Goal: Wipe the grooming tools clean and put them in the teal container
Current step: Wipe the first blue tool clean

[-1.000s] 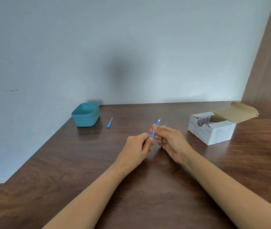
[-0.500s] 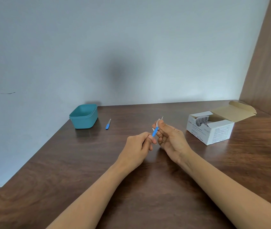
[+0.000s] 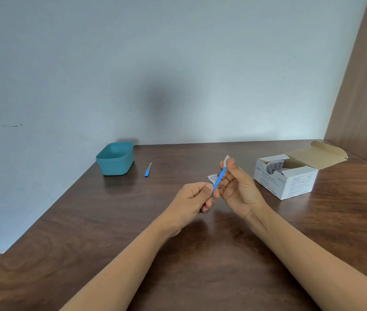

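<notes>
Centre of the frame: 2 bare hands meet above a dark wooden table (image 3: pixel 110 221). The left hand (image 3: pixel 197 197) grips the lower end of a slim blue grooming tool (image 3: pixel 219 179). The tool's long axis slants from lower left up to upper right. The right hand (image 3: pixel 238 187) pinches a white swab (image 3: pixel 226 158) around the tool's upper tip.

The teal container (image 3: pixel 115 168) sits open at centre left, well apart from both hands, with the left hand nearer to it. A 2nd blue tool (image 3: pixel 148 169) lies just right of the container. A torn wrapper (image 3: pixel 211 178) lies behind the hands, and an opened swab box (image 3: pixel 290 182) stands at centre right.
</notes>
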{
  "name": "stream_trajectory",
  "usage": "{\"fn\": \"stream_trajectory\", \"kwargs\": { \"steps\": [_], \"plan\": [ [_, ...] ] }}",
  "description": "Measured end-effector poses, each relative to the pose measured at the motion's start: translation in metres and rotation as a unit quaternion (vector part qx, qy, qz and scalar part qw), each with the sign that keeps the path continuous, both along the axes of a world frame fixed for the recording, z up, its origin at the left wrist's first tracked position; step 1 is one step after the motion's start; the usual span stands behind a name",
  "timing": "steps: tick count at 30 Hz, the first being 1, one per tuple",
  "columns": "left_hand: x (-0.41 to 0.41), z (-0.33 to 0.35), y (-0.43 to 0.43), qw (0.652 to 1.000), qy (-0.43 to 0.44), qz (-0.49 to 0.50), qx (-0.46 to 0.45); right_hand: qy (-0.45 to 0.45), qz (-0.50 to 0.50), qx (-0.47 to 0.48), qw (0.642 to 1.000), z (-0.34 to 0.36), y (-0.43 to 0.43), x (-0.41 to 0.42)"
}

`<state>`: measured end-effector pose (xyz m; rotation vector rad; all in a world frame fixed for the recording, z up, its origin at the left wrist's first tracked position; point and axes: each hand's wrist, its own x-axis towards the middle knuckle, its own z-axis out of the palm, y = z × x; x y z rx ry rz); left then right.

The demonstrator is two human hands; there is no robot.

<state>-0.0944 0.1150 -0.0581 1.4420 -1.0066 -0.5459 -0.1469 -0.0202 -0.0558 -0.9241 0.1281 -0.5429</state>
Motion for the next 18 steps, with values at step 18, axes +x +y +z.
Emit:
{"fn": "stream_trajectory", "kwargs": {
  "steps": [18],
  "plan": [
    [0.0059,-0.0065,0.0026,0.971,-0.192,0.137,0.043,0.056,-0.008,-0.060,0.997,0.0016,0.0049,-0.0031]
  ]
}}
